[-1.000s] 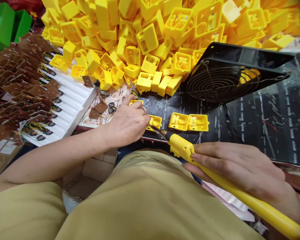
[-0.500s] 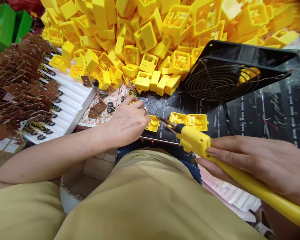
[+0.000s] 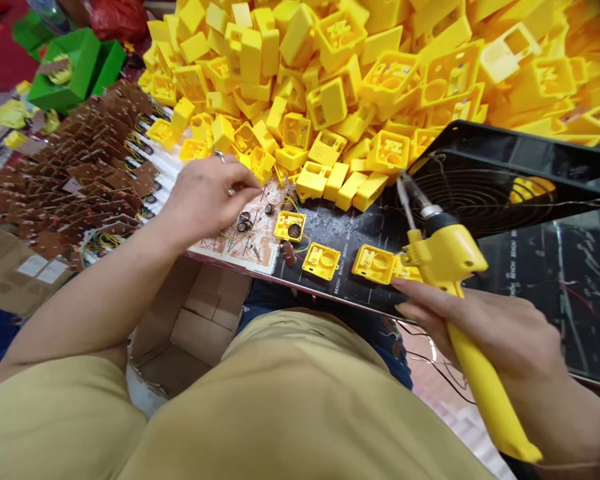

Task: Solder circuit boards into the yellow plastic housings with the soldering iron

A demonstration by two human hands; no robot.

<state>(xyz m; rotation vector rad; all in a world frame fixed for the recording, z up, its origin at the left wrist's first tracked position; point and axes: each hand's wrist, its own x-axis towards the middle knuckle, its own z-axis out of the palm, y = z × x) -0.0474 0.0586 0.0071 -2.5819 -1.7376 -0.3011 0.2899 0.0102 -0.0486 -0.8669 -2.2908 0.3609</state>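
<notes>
My right hand (image 3: 490, 333) grips a yellow soldering iron (image 3: 450, 267) by its long handle, tip raised up and pointing away toward the black fan (image 3: 485, 187). My left hand (image 3: 207, 193) hovers with fingers curled in a pinch over small round parts (image 3: 243, 223) and wires on a patterned sheet; what it pinches is too small to name. Three open yellow casing halves lie on the black mat: one with a dark round part inside (image 3: 290, 227), one (image 3: 321, 260) and one (image 3: 380, 263) next to the iron.
A big heap of yellow plastic casings (image 3: 360, 73) fills the back. Rows of brown circuit boards (image 3: 80, 180) on white foam sit at the left. Green bins (image 3: 75, 67) stand far left. A cardboard box (image 3: 200, 320) is below the table edge.
My left hand left the casing and moved left and back to the small parts. My right hand swung the iron's tip up and away from the casing. The view shifted.
</notes>
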